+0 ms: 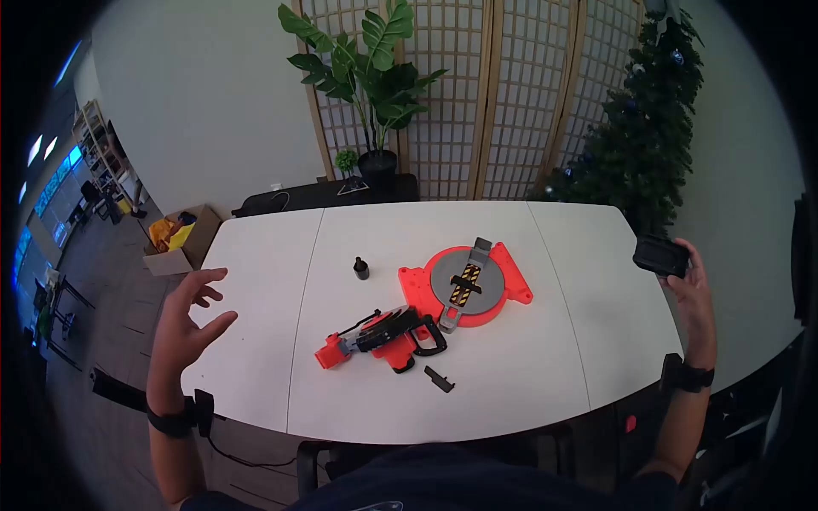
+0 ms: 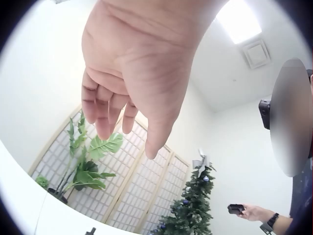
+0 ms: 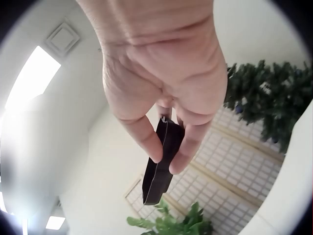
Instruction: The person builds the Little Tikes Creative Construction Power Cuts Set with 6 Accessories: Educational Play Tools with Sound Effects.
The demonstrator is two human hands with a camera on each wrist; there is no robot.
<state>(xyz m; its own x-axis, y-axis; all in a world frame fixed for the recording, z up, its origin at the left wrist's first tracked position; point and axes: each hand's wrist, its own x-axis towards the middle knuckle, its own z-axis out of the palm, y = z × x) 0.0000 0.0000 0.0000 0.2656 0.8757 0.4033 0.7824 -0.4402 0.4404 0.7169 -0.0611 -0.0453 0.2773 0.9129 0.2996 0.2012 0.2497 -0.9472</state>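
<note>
My right hand (image 1: pixel 692 294) is raised past the table's right edge and pinches a black, box-like rectangular object (image 1: pixel 661 255) between thumb and fingers. In the right wrist view this object (image 3: pixel 164 161) shows a thin light line along its side. My left hand (image 1: pixel 186 319) is held up over the table's left side, fingers apart and loosely bent, with nothing in it. Between the hands lie an orange-red saw-like piece (image 1: pixel 388 341) with a black handle and an orange-red base (image 1: pixel 417 285) carrying a round grey plate (image 1: pixel 494 281). The saw piece lies against the base's near left side.
A small black bottle-shaped piece (image 1: pixel 361 269) stands on the white table (image 1: pixel 264 324). Nearer me lies a flat black part (image 1: pixel 440 379). A cardboard box (image 1: pixel 200 243) is beyond the left edge; a potted plant (image 1: pixel 377 162), folding screen (image 1: pixel 452 111) and decorated tree (image 1: pixel 630 145) are behind.
</note>
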